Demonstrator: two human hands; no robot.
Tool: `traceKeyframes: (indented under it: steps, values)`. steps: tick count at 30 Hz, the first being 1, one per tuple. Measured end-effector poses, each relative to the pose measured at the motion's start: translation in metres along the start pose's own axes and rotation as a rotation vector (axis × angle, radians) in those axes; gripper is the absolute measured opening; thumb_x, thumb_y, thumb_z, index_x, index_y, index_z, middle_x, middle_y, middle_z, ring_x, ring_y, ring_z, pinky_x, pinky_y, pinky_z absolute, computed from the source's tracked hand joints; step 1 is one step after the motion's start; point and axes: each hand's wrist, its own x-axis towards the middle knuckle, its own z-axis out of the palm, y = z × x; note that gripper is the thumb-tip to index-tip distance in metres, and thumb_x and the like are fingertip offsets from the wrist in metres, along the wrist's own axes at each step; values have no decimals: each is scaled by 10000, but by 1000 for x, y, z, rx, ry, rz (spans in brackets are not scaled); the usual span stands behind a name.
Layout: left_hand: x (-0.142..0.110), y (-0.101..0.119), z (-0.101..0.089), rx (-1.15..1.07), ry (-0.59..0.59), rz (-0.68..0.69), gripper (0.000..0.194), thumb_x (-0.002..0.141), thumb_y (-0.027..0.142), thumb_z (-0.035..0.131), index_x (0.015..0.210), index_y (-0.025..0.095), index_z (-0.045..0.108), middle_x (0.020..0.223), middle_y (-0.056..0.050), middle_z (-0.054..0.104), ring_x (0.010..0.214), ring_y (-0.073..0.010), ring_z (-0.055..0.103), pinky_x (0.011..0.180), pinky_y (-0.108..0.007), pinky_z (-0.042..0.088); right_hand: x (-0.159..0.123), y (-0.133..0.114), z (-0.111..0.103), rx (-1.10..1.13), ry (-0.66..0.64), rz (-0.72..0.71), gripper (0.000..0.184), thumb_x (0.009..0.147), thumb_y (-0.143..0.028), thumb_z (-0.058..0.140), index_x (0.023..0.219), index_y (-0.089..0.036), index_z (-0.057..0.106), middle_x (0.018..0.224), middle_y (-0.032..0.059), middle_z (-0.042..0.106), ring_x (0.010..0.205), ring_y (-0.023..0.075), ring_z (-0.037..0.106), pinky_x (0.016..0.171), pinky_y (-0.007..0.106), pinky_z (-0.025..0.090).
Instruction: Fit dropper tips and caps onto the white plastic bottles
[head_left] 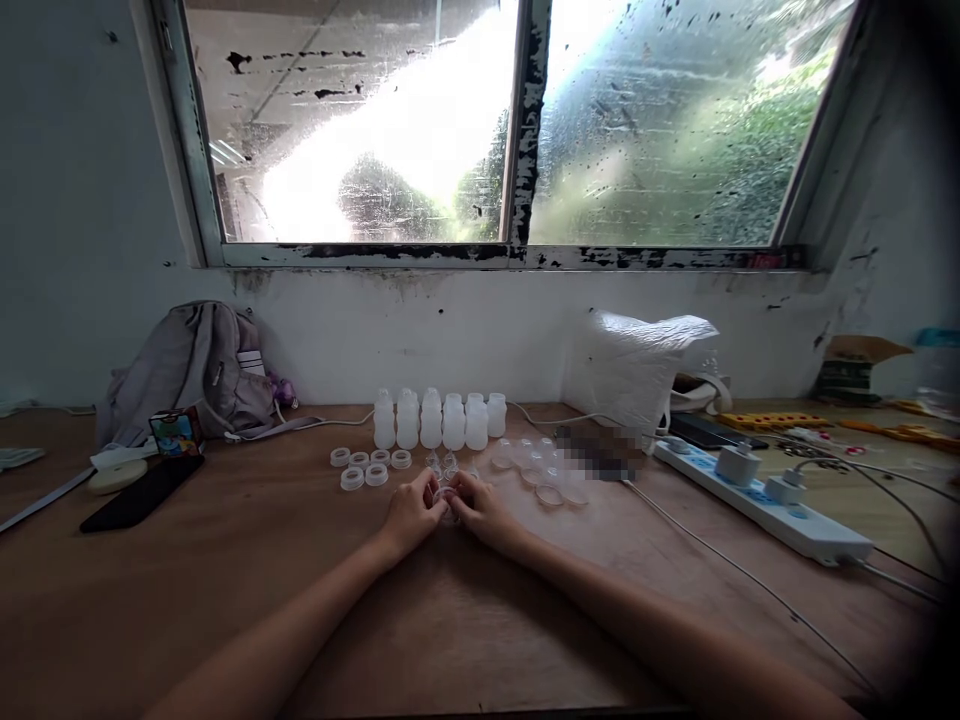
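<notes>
My left hand (411, 513) and my right hand (484, 508) meet at the middle of the wooden table (300, 580), fingers curled together around a small clear plastic piece (448, 492) that I cannot make out well. Just beyond them stands a row of several small white bottles (439, 420). Left of the hands lie several white rings (367, 467). To the right lie several clear round caps (540, 470). Small clear pieces (441, 462) sit between the bottles and my fingers.
A grey backpack (191, 375) leans on the wall at the left, with a colourful cube (176, 432) and a black phone (141, 492) near it. A white plastic bag (637, 370) and a power strip (757, 495) with cables lie at the right. A wet window is above.
</notes>
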Motion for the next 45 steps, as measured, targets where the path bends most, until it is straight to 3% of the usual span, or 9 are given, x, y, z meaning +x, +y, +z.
traceKeyframes:
  steps: [4, 7, 11, 17, 26, 32, 35, 40, 45]
  values:
    - [3, -8, -4, -16, 29, 34, 77, 650, 167, 475, 720, 191, 456, 603, 50, 483, 524, -84, 445, 504, -180, 322, 0, -1, -4, 430, -100, 229, 344, 795, -449, 359, 1046, -215, 381, 596, -39, 515, 390, 77, 465, 346, 175, 347]
    - [6, -13, -5, 0, -7, 93, 122, 616, 96, 441, 700, 184, 450, 627, 45, 474, 547, -84, 433, 514, -179, 317, 1, 4, -6, 588, -178, 314, 382, 760, -476, 417, 1013, -191, 403, 620, -23, 532, 403, 80, 495, 341, 178, 384]
    - [6, -12, -5, -68, -70, 153, 119, 651, 107, 424, 742, 176, 454, 683, 25, 496, 587, -91, 441, 534, -183, 335, 2, 9, -4, 570, -212, 259, 310, 682, -426, 556, 811, -158, 470, 564, -40, 514, 379, 68, 475, 336, 174, 390]
    - [2, -1, -5, -167, -176, 172, 158, 690, 103, 383, 815, 171, 450, 743, 1, 527, 696, -116, 490, 648, -210, 386, 1, 10, 0, 614, -219, 284, 281, 691, -425, 546, 734, -161, 460, 503, -55, 487, 385, 70, 475, 370, 183, 403]
    - [4, -9, -12, 24, -189, 179, 354, 688, 99, 354, 970, 160, 559, 934, -72, 575, 901, -196, 483, 834, -314, 357, 3, 5, -9, 401, -6, 229, 351, 735, -516, 433, 633, -187, 370, 450, -73, 394, 325, 54, 366, 309, 170, 259]
    - [-1, 2, -16, -310, -274, 144, 394, 754, 165, 294, 1051, 156, 553, 1071, -55, 567, 980, -194, 487, 849, -309, 367, 2, -4, -14, 234, 43, 103, 365, 751, -499, 419, 578, -182, 370, 465, -57, 358, 400, 64, 339, 363, 185, 253]
    - [-4, 12, -12, -389, -299, 77, 378, 824, 285, 274, 1027, 152, 563, 1012, -62, 593, 925, -195, 519, 775, -285, 402, 1, -3, -14, 171, 90, 53, 375, 745, -479, 443, 540, -175, 363, 485, -46, 354, 447, 69, 335, 395, 185, 260]
    - [-5, 20, -7, -354, -361, 71, 287, 773, 339, 439, 940, 145, 569, 850, -43, 619, 738, -157, 545, 654, -239, 415, 0, -4, -11, 188, 107, 90, 382, 768, -473, 399, 540, -168, 397, 486, -33, 376, 458, 78, 357, 409, 193, 288]
    - [-5, 25, -10, -249, -281, 100, 285, 776, 342, 434, 958, 160, 555, 859, -42, 602, 738, -148, 526, 675, -236, 399, 4, -10, -15, 208, 112, 91, 380, 748, -476, 429, 526, -170, 392, 461, -37, 398, 425, 71, 371, 384, 186, 288]
